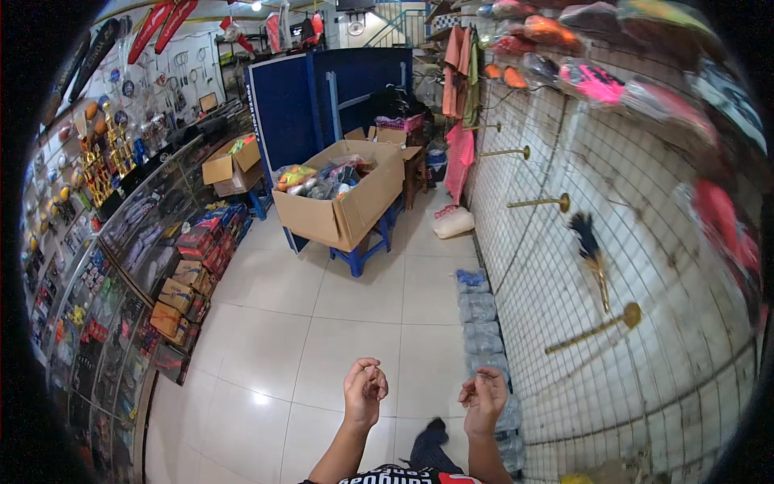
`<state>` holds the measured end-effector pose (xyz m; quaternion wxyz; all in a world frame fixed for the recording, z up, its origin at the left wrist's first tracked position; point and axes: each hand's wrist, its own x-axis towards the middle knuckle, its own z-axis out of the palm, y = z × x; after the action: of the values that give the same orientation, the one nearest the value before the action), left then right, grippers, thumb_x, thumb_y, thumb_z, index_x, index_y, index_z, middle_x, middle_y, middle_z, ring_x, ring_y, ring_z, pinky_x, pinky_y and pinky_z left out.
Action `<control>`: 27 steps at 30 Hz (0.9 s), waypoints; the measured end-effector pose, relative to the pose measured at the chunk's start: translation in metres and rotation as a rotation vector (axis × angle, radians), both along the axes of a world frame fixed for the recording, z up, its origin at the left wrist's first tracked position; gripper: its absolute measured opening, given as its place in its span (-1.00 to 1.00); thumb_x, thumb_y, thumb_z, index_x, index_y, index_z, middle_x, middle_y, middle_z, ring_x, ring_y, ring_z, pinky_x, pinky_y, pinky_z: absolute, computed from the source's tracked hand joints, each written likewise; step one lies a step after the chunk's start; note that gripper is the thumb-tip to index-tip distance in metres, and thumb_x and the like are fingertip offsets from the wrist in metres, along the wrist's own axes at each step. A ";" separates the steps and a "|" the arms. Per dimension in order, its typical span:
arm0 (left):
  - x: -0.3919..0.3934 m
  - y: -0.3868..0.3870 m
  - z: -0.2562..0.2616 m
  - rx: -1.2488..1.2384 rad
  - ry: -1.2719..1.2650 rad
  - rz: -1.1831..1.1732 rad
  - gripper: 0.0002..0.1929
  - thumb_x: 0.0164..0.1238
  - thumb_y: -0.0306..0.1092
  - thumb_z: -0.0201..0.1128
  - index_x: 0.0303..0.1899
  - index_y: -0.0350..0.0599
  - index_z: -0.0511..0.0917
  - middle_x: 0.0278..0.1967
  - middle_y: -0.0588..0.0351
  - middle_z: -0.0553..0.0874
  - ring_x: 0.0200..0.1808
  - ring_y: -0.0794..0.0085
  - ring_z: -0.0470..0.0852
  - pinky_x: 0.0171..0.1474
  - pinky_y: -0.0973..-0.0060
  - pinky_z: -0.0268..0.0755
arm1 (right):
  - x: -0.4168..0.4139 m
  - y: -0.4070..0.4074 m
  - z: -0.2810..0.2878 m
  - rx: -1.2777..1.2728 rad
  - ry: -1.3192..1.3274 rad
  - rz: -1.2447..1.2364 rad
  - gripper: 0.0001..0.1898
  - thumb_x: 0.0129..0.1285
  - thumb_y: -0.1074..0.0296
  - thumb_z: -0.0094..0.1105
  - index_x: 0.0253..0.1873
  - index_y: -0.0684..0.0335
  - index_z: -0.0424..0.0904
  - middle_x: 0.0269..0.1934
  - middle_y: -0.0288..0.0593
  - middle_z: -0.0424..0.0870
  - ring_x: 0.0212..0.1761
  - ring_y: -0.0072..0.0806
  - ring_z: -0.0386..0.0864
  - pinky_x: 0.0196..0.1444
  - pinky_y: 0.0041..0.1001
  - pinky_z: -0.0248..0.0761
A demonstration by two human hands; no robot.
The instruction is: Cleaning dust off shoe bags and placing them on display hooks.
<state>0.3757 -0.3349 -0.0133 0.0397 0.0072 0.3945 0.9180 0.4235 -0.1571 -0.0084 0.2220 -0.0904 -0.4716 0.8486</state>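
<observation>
My left hand [365, 390] is raised over the tiled floor with its fingers curled and nothing visible in it. To its right, my right hand [484, 396] is held up in a similar pose, also without an object, in front of the row of plastic-wrapped bundles [482, 308] by the wall. Farther ahead, a large open cardboard box [369, 209] rests on a blue plastic stool [357, 261]. Bagged items [329, 181] in several colours fill it. Neither hand touches anything.
A wire grid wall [544, 254] with brass-coloured hooks [595, 330] and a feather duster [586, 242] runs along the right. Glass display cases [103, 314] and stacked shoe boxes [175, 296] line the left. Blue panels [290, 109] stand behind the cardboard box. A white sack [453, 224] lies near the wall.
</observation>
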 end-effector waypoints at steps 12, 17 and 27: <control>-0.277 0.039 -0.011 -0.043 -0.084 0.107 -0.84 0.16 -0.29 0.02 -0.30 -0.14 0.39 -0.64 0.16 0.43 -0.66 0.56 0.34 -0.60 0.66 0.15 | -0.286 0.077 -0.021 0.003 -0.194 0.102 -0.84 0.16 0.38 -0.04 -0.19 0.27 0.35 -0.54 -0.23 0.46 -0.68 -0.63 0.34 -0.66 -0.71 0.11; -0.381 0.046 -0.017 -0.076 -0.113 0.173 -0.84 0.16 -0.28 0.02 -0.30 -0.13 0.39 -0.64 0.17 0.41 -0.65 0.54 0.34 -0.59 0.65 0.15 | -0.421 0.084 -0.015 0.054 -0.125 0.159 -0.83 0.17 0.37 -0.05 -0.19 0.30 0.34 -0.54 -0.22 0.44 -0.68 -0.62 0.32 -0.65 -0.68 0.12; -0.600 0.032 -0.018 -0.065 -0.115 0.148 -0.85 0.19 -0.34 0.01 -0.27 -0.18 0.40 -0.59 0.18 0.47 -0.63 0.62 0.35 -0.57 0.72 0.16 | -0.642 0.058 -0.032 0.046 -0.224 0.274 -0.85 0.17 0.39 -0.03 -0.18 0.26 0.36 -0.53 -0.22 0.45 -0.66 -0.61 0.35 -0.65 -0.70 0.13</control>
<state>-0.2242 -0.3028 -0.0318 -0.0053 -0.0758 0.4207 0.9040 -0.2181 -0.0992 -0.0401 0.0522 -0.1142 -0.5209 0.8444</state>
